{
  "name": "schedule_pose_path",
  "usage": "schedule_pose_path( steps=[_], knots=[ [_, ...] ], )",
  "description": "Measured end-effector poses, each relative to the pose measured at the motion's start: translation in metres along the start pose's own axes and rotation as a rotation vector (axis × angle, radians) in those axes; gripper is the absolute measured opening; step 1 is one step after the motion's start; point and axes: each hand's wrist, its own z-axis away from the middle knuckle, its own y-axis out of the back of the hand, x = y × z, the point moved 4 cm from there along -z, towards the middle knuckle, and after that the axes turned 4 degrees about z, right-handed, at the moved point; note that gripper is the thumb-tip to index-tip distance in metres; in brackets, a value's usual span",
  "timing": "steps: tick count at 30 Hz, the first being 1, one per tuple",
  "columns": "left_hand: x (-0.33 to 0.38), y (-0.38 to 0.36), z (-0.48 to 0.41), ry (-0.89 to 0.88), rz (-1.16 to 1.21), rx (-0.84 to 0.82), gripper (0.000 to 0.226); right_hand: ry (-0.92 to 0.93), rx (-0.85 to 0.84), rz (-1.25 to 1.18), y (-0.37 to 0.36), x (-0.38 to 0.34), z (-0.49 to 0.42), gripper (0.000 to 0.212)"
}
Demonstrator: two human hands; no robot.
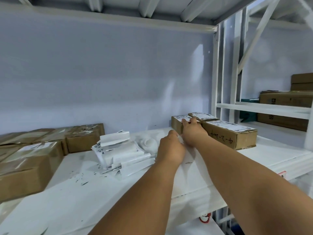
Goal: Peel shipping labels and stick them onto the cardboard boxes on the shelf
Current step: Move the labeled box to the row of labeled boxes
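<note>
Cardboard, brown and taped. Head view: the target box (pixel 177 127) stood at the back of the white shelf (pixel 254 155), touching a longer box (pixel 230 138) with handwriting on its front. Right hand (pixel 193 133) lay over the target box, fingers (pixel 184 120) straight and flat on the shipping label (pixel 179 117) on its top, pressing rather than gripping. Left hand (pixel 171 147) was just beside it, fingers curled, apparently pinching a white paper scrap (pixel 179 139). The scrap was blurred, probably backing paper. A loose label pile (pixel 118 155) sat mid-shelf, with more boxes (pixel 27 163) far left.

Judgement: labels were thin, floppy, light and sticky-backed, quick to curl or crease. Best lifted by a corner and smoothed from the middle outward. Boxes looked small, stiff and light. They could slide under a push, so brace a side.
</note>
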Motion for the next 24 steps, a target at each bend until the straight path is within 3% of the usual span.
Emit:
schedule_pose_path(
  steps=[5, 10, 18, 24],
  knots=[
    [-0.001, 0.000, -0.001, 0.001, 0.021, 0.005, 0.031, 0.083, 0.018, -0.022, -0.003, 0.001, 0.006, 0.078],
    [-0.001, -0.001, -0.003, -0.003, 0.026, 0.008, 0.032, 0.165, 0.094, 0.096, -0.001, -0.003, 0.011, 0.050],
    [0.001, -0.002, -0.003, -0.030, 0.049, 0.016, 0.031, 0.165, -0.083, 0.003, -0.003, -0.002, 0.013, 0.061],
    [0.003, 0.000, -0.001, -0.070, 0.079, 0.045, 0.032, 0.068, 0.059, -0.005, 0.008, 0.000, 0.029, 0.040]
  ],
)
